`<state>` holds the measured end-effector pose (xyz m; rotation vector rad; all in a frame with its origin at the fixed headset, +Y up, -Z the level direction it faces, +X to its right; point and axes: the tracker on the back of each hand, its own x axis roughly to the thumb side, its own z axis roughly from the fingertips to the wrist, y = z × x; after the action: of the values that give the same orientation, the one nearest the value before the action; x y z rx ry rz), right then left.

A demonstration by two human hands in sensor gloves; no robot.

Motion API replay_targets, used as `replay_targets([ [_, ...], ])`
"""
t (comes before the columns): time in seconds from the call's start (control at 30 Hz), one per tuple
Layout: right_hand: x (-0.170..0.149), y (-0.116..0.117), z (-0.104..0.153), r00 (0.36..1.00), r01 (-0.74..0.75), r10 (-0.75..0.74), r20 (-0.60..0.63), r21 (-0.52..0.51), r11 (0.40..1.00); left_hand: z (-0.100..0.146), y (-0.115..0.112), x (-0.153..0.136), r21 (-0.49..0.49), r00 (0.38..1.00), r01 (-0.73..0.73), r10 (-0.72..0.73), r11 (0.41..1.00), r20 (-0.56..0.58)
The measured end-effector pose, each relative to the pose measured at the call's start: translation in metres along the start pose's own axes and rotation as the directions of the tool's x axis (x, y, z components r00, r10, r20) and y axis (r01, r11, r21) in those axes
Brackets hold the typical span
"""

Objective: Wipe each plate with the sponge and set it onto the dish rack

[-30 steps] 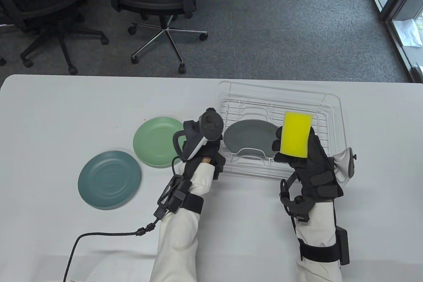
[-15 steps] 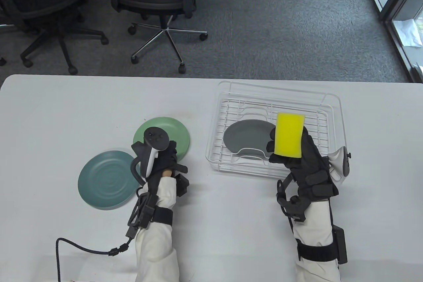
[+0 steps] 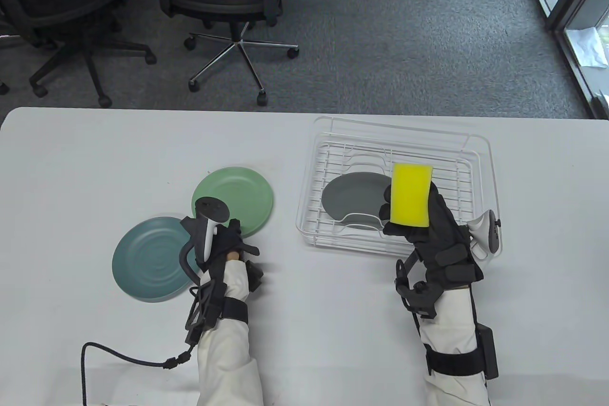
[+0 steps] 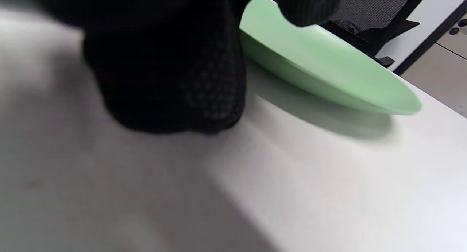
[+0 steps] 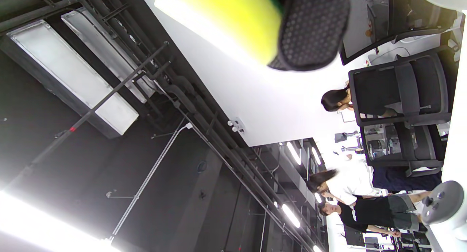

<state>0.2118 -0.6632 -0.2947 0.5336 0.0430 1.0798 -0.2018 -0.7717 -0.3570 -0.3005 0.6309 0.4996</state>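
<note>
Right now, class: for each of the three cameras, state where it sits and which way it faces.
Table view: overhead, looking down at the table; shows left hand, right hand holding the sponge, dish rack.
Left wrist view: low by the tabletop, facing the light green plate; gloved fingers show.
Right wrist view: tilted up toward the ceiling; a fingertip on the sponge.
Shared: sponge, green plate.
</note>
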Motion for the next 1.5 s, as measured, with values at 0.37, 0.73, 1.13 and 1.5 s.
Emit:
replay_targets([
  [0.37, -0.002, 0.001, 0.000, 1.000, 0.003, -0.003, -0.013, -0.015, 1.000, -0.008, -0.003, -0.009, 0.109, 0.995, -0.078, 0.084, 0.991, -0.053],
  [0.73, -0.008, 0.000, -0.001, 0.999, -0.010, 0.009, -0.035, -0.022, 1.000, -0.008, 0.009, -0.028, 0.116, 0.916, -0.401, 0.395, 0.909, 0.067],
  [1.13, -0.013, 0.004, -0.003, 0.998, -0.031, 0.030, -0.059, -0.007, 1.000, 0.011, 0.044, -0.041, -0.002, 0.735, -0.649, 0.627, 0.761, 0.257],
  [1.5, -0.013, 0.025, -0.007, 0.983, -0.162, 0.165, -0.081, 0.039, 0.986, 0.056, 0.096, -0.028, -0.195, 0.425, -0.807, 0.778, 0.558, 0.463],
])
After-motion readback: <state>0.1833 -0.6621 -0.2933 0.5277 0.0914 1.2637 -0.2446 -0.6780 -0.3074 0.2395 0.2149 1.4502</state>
